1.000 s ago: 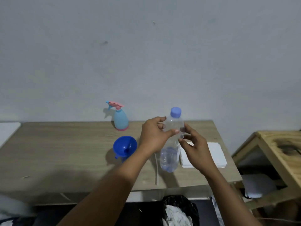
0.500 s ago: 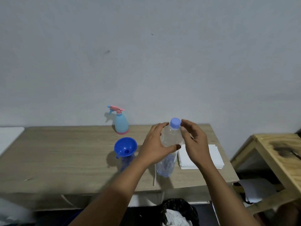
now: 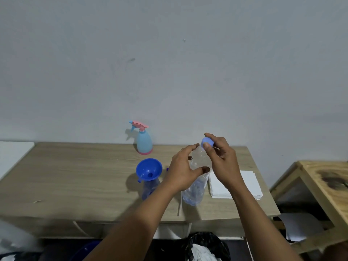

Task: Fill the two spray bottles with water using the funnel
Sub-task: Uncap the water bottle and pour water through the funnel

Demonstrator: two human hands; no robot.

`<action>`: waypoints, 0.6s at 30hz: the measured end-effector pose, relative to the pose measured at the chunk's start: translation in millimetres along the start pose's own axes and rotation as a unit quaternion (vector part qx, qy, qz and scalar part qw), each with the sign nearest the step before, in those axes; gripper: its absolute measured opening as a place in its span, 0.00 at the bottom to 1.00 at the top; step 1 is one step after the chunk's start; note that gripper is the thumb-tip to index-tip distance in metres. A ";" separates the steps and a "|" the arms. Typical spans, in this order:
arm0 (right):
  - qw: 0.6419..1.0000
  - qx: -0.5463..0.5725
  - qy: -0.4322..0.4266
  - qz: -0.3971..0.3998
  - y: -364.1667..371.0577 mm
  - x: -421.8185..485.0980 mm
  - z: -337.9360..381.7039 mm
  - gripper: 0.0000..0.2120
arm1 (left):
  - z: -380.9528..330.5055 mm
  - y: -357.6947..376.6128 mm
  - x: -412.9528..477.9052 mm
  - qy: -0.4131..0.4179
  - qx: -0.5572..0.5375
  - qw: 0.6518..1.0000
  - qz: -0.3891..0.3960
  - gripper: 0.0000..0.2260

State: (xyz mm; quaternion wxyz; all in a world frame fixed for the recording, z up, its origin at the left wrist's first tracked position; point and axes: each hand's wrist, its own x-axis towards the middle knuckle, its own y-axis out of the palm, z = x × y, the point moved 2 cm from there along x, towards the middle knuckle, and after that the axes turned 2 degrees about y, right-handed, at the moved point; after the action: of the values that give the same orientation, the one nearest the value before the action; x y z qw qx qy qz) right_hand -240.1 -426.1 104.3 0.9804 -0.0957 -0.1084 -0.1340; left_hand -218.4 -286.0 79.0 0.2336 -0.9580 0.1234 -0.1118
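My left hand [image 3: 183, 171] grips a clear plastic water bottle [image 3: 195, 187] around its upper body, holding it above the wooden table [image 3: 75, 176]. The bottle holds a little water at the bottom. My right hand [image 3: 221, 161] pinches the bottle's light blue cap [image 3: 207, 142] with thumb and fingers. A blue funnel [image 3: 148, 171] sits in the neck of a clear blue spray bottle [image 3: 149, 188] just left of my left hand. A light blue spray bottle with a pink trigger head [image 3: 143, 142] stands at the back of the table by the wall.
A stack of white paper [image 3: 248, 183] lies on the table's right end, and a thin white tube [image 3: 179, 204] lies near the front edge. A wooden shelf [image 3: 323, 181] stands to the right. A black bin bag [image 3: 205, 247] sits below the table.
My left hand kept its grip on the bottle while it tilted slightly. My right hand rose from the bottle's side to the cap and now pinches it.
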 end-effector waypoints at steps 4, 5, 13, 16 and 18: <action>0.997 0.014 0.010 -0.082 11.8 -1.7 0.0 0.17 | 2.2 2.6 1.1 -0.004 -0.001 1.000 -0.004 0.33; 0.995 0.020 0.006 -0.094 14.9 -3.3 -0.1 0.15 | 2.7 2.7 1.1 -0.005 -0.001 1.000 -0.005 0.33; 0.999 -0.008 -0.022 -0.032 10.9 -6.2 -6.8 0.12 | 3.8 3.3 0.3 -0.003 -0.012 1.000 -0.012 0.35; 0.999 0.004 -0.007 -0.037 10.8 -5.8 -5.2 0.14 | 5.3 4.4 0.5 -0.005 -0.012 1.000 -0.017 0.33; 0.997 0.026 -0.002 -0.067 11.3 -4.1 -3.9 0.16 | 4.4 5.1 0.7 -0.004 -0.006 1.000 -0.017 0.33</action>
State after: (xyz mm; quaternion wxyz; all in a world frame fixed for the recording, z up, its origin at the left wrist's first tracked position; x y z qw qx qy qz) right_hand -240.0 -415.3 97.8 0.9712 -0.0627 -0.1198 -0.1964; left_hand -217.4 -288.7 72.9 0.2263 -0.9618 0.1070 -0.1107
